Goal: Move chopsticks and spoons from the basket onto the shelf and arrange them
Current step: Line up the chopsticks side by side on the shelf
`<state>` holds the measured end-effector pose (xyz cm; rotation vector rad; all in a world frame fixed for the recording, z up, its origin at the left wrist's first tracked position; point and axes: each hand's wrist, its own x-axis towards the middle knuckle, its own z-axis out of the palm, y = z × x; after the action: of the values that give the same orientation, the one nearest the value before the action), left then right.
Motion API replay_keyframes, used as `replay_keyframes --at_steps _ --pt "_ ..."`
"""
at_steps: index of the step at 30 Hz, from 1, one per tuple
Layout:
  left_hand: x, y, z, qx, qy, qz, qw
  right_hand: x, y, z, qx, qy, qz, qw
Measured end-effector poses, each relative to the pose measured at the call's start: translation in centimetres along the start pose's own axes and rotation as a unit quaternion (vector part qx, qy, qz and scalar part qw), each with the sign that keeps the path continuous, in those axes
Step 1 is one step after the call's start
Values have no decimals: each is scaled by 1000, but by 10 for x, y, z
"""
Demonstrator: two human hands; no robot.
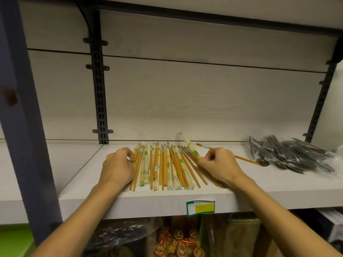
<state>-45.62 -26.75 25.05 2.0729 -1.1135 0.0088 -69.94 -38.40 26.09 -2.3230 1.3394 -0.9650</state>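
Note:
Several pairs of wooden chopsticks (164, 165), some in clear wrappers with green print, lie side by side on the white shelf (259, 184), pointing front to back. My left hand (118, 167) rests at the row's left edge, curled fingertips touching the outermost sticks. My right hand (216, 165) sits at the right edge, its curled fingers pinching the rightmost chopsticks. One loose chopstick (243, 158) slants off to the right behind that hand. A pile of dark spoons in clear bags (291, 154) lies on the shelf's right part. No basket is in view.
A dark slotted upright (99, 89) runs up the back panel on the left, another stands at the far right. A blue post (24, 108) borders the left. A green and yellow price tag (200, 208) hangs on the shelf's front edge. Packaged goods fill the shelf below.

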Motion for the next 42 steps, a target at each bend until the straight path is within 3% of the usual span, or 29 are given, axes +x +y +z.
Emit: replay_keyframes --at_steps 6,13,17,21,23,28,33,37,42 --pt "0 0 0 -32 25 0 999 16 35 -35 -59 73 38 995" --pt "-3 8 -7 -103 89 28 990 20 66 -50 -191 -71 47 978" --pt "-4 14 -9 -139 94 57 984 14 55 -47 -138 -64 20 988" --pt "-8 33 -5 -203 75 19 976 4 32 -43 55 -107 22 992" --pt "-12 49 0 -218 56 6 974 4 29 -42 99 -98 37 990" --pt "-25 88 23 -238 23 7 971 9 45 -52 2 32 91 995" --pt "-35 124 56 -252 -9 1 968 5 62 -56 -4 -58 53 997" --pt "-40 158 75 -298 -82 1 951 7 70 -57 21 -26 -10 999" --pt "-40 161 79 -258 -108 42 959 12 76 -57 48 -82 -36 995"
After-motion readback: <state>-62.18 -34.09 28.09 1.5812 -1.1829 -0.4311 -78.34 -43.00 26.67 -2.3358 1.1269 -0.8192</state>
